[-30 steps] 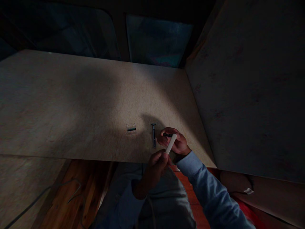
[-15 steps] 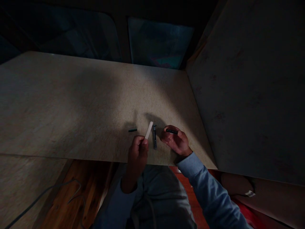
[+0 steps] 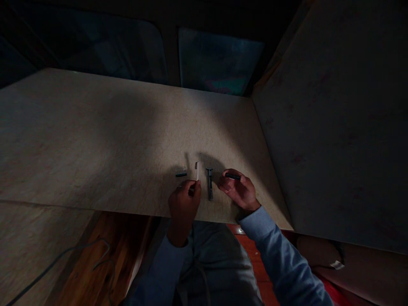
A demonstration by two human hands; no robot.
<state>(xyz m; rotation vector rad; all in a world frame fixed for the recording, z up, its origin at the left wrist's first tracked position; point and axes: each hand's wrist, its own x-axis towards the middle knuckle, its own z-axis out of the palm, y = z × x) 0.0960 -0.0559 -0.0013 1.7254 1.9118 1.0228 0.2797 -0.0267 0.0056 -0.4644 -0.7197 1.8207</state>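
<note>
My left hand (image 3: 183, 205) is closed round the lower end of a white stick-like piece (image 3: 197, 171), which lies along the beige tabletop (image 3: 111, 140) near its front edge. My right hand (image 3: 239, 191) pinches a short dark bar (image 3: 232, 176) between its fingertips just above the table. Between the hands lies a dark razor-like handle (image 3: 209, 183) with a T-shaped head. A small dark strip (image 3: 181, 174) rests on the table left of the white piece.
A beige wall panel (image 3: 334, 127) rises on the right of the table. Dark windows (image 3: 219, 61) sit behind it. Wooden flooring (image 3: 95, 263) and a cable (image 3: 47, 267) show at lower left. My lap is below the table edge.
My left hand carried the white piece from beside the right hand leftward and lowered it onto the table. The right hand kept its dark bar and stayed almost in place.
</note>
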